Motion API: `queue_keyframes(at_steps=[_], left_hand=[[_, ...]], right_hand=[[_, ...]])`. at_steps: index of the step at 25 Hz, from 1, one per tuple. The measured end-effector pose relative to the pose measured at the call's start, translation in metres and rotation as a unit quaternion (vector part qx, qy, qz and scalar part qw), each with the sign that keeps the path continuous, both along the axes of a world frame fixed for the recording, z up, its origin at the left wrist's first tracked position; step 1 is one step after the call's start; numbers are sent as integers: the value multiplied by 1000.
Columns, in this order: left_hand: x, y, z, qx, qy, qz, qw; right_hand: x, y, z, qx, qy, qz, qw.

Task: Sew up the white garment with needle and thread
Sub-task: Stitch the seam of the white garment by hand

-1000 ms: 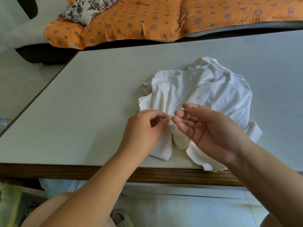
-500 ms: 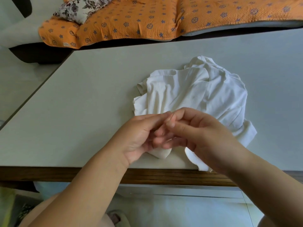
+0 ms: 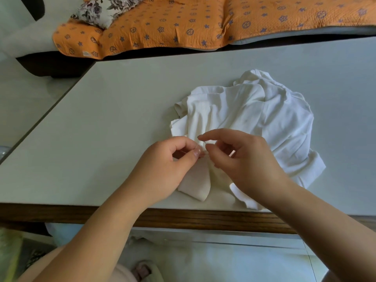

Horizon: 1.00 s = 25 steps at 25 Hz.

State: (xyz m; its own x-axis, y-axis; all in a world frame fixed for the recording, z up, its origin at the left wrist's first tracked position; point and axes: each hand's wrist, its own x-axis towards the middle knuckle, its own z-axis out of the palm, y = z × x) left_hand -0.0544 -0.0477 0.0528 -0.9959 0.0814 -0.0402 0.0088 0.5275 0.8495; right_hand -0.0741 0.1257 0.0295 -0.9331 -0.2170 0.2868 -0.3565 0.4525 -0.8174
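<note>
One white garment lies crumpled on the pale table, right of centre, its near folds reaching the table's near edge. Two hands work just above those folds. The left hand pinches a thin reddish thread between thumb and forefinger, and the right hand, fingers curled, pinches the thread's other end. The needle is too fine to make out. Far off lie one orange quilted cover and one flowered cushion.

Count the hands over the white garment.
2. The left hand pinches a thin thread over the garment; the right hand hovers just beside it, fingers curled. None seems hidden.
</note>
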Motion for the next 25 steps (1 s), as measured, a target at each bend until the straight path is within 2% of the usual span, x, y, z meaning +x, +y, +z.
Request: queue_keyframes(at_steps=[4,14,25], left_hand=[[1,-3,3,-42,56,4,998],[4,-7,0,-122,117,25,985],[4,-7,2,-131,110,21,985]], right_hand=[[-1,0,-3,60,-3,33,998],[3,0,-4,65,-16,24,997],[4,3,-4,30,-47,48,997]])
